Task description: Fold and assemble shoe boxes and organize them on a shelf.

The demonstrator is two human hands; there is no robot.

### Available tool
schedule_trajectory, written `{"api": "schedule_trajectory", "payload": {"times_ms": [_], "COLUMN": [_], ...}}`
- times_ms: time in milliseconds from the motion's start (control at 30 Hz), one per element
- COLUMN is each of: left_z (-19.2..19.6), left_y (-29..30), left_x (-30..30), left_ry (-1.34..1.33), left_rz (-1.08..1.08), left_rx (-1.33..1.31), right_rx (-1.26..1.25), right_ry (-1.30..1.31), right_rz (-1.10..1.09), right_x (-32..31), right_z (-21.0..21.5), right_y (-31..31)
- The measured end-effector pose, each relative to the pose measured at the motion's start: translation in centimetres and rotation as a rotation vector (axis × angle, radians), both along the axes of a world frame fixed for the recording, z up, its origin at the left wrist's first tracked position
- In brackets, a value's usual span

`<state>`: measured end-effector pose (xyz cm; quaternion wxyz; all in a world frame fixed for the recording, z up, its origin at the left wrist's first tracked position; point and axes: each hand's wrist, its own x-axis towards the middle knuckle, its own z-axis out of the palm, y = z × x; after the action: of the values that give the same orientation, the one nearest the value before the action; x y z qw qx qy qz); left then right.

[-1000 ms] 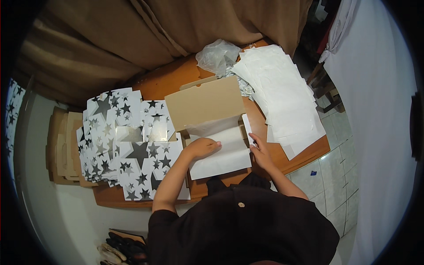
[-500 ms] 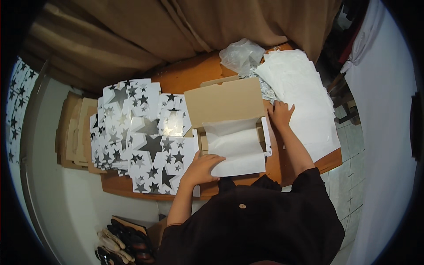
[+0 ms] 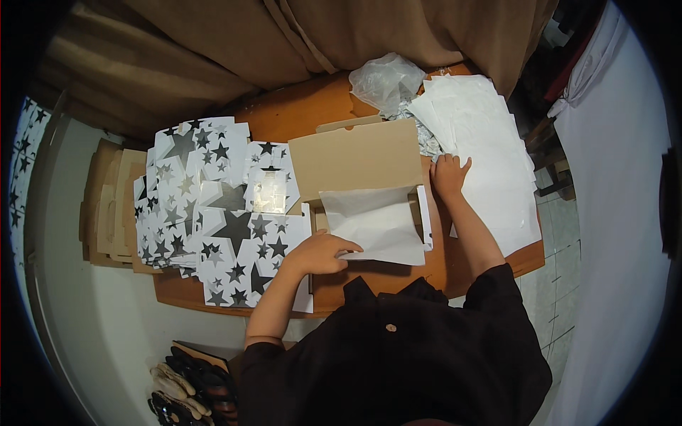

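Observation:
An open cardboard box [image 3: 355,157], brown inside with its lid raised, lies at mid-table. A white sheet of paper [image 3: 376,220] lines it and drapes over the near edge. My left hand [image 3: 318,253] is at the box's near left corner, its fingers closed on the sheet's near edge; the thumb is partly hidden. My right hand [image 3: 449,177] rests to the right of the box, fingers bent and little finger apart, beside crinkled silvery packets [image 3: 424,138] and the white paper stack [image 3: 490,163]. Nothing shows in it.
Star-printed white flat boxes [image 3: 234,227] are piled at left, with a small clear shiny packet [image 3: 270,192] on them. Brown cardboard pieces [image 3: 110,206] stand farther left. A crumpled plastic bag [image 3: 387,82] lies at the back. Shoes [image 3: 192,383] sit below the table [image 3: 334,295].
The sheet's near edge has moved up toward the box, with my left hand on it. My right hand stays beside the silvery packets. The whole view has shifted slightly.

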<state>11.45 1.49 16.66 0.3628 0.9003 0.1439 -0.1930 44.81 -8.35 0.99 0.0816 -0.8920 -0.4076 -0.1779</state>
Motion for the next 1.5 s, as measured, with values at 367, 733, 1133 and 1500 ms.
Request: {"api": "schedule_trajectory", "payload": {"times_ms": [367, 733, 1133, 1500], "left_z": [0.8, -0.9, -2.4, -5.2], "left_y": [0.6, -1.0, -0.5, 3.2], "left_x": [0.6, -1.5, -2.4, 1.8], "left_ry": [-0.017, -0.213, -0.420, -0.297], "left_rz": [-0.134, 0.056, 0.217, 0.014], "left_rx": [0.069, 0.077, 0.134, 0.517], "right_rx": [0.238, -0.619, -0.757, -0.029], "right_ry": [0.060, 0.366, 0.702, 0.644], "right_rz": [-0.070, 0.934, 1.057, 0.757], "right_x": [-1.0, -10.8, -15.1, -9.8], "right_z": [7.7, 9.0, 8.7, 16.3], "right_y": [-1.1, -2.8, 4.7, -1.5]}}
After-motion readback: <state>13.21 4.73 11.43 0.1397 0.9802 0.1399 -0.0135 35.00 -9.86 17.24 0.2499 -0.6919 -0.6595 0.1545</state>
